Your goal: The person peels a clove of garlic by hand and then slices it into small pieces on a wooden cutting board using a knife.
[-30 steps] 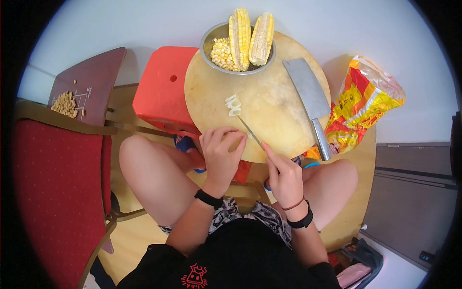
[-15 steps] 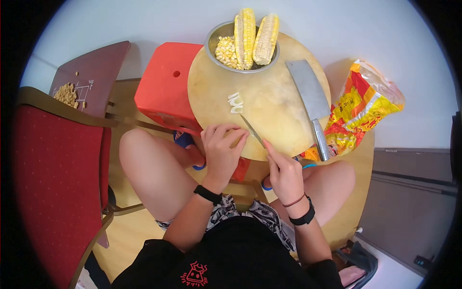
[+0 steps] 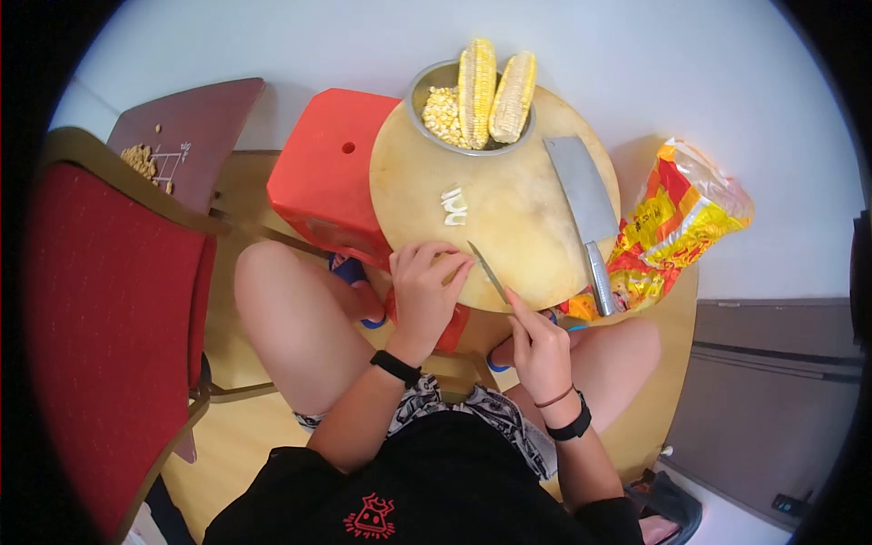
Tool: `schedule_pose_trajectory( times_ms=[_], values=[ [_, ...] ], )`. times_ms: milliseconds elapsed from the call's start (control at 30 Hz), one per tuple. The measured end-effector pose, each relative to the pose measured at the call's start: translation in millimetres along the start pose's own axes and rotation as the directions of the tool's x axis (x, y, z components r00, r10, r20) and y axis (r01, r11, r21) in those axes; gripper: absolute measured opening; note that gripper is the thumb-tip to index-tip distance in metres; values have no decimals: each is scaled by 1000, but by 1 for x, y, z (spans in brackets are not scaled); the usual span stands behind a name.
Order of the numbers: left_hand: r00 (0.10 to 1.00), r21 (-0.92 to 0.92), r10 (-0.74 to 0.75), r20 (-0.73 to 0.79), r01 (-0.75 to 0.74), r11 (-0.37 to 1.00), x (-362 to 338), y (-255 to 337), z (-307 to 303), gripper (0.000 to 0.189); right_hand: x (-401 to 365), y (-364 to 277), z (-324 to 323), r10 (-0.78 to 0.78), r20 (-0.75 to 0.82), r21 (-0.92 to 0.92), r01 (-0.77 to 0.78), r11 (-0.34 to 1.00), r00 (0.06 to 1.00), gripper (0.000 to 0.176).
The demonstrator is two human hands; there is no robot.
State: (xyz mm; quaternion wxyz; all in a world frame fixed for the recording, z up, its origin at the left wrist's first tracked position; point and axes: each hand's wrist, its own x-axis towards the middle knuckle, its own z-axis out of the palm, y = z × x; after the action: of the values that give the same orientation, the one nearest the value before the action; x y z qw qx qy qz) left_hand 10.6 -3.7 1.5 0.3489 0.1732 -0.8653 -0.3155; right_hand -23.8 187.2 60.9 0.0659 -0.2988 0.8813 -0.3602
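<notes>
My right hand (image 3: 542,347) is wrapped around the handle of a small knife (image 3: 489,271), whose thin blade points up and left over the near part of the round cutting board (image 3: 509,218). At the board's near edge my left hand (image 3: 425,289) has its fingers curled and thumb drawn in; anything between them is hidden. Several pale, thin cut pieces (image 3: 453,207) lie on the board beyond the knife tip. On the board's right side rests a cleaver (image 3: 583,193), its metal handle toward me.
A metal bowl (image 3: 420,113) at the board's far side holds corn kernels (image 3: 443,118) and two partly stripped corn cobs (image 3: 478,91). A red stool (image 3: 331,163) stands left, a colourful plastic bag (image 3: 672,222) right. Peanut-like pieces (image 3: 139,161) lie on a brown surface at far left.
The whole view has shifted, so the board and bowl appear slightly lower and further right. The knife has drawn back a little toward me. Both hands keep nearly the same pose.
</notes>
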Motion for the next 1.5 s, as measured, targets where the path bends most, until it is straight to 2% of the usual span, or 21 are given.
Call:
schedule_pose_trajectory(
  times_ms=[133,267,333,467,667,833,900,933,1000,1033,1100,1233,1300,1433,1500],
  values=[
    [1000,-7,-4,17,4,1000,-2,0,-2,11,14,2,14,-61,7,-71,61,996,998,51],
    [1000,7,-2,10,2,1000,-2,-1,0,12,3,4,11,-93,-33,-30,93,995,995,50],
    [1000,-18,2,-3,-2,1000,-3,0,-1,11,-8,1,4,40,13,-6,-40,999,999,47],
    [1000,-36,15,22,-14,999,-6,2,-4,10,12,-1,17,-38,-23,-39,37,999,999,49],
    [1000,-13,7,-4,-8,1000,-2,-2,-2,10,-9,0,9,-10,-32,-18,9,1000,999,48],
    [1000,-8,10,28,-10,1000,-4,2,-3,13,5,6,12,2,-24,-43,-3,999,1000,45],
    [999,-17,19,28,-19,1000,-3,5,-3,17,10,9,14,12,-49,96,-7,995,999,42],
    [999,-23,21,30,-21,1000,-3,6,-3,20,12,8,13,5,-51,97,0,995,999,42],
    [998,-48,51,30,-50,998,-2,7,-3,22,12,3,9,99,-3,111,-98,989,995,41],
    [996,-76,82,36,-79,994,-2,7,-2,24,12,-2,7,97,-1,110,-96,989,995,41],
    [995,-69,89,35,-86,994,-4,4,3,22,11,-12,5,230,78,66,-235,970,970,41],
    [996,-69,85,34,-83,994,-7,1,6,19,9,-8,9,205,63,87,-210,974,977,41],
    [997,-58,76,34,-74,996,-7,4,5,18,8,-5,9,120,15,125,-121,985,993,40],
    [999,-56,45,24,-43,998,-4,7,3,16,-1,-3,-8,130,14,143,-131,981,991,40],
    [999,-53,43,20,-42,998,-4,7,4,16,-7,-3,-15,217,-16,170,-211,963,976,40]
  ],
)
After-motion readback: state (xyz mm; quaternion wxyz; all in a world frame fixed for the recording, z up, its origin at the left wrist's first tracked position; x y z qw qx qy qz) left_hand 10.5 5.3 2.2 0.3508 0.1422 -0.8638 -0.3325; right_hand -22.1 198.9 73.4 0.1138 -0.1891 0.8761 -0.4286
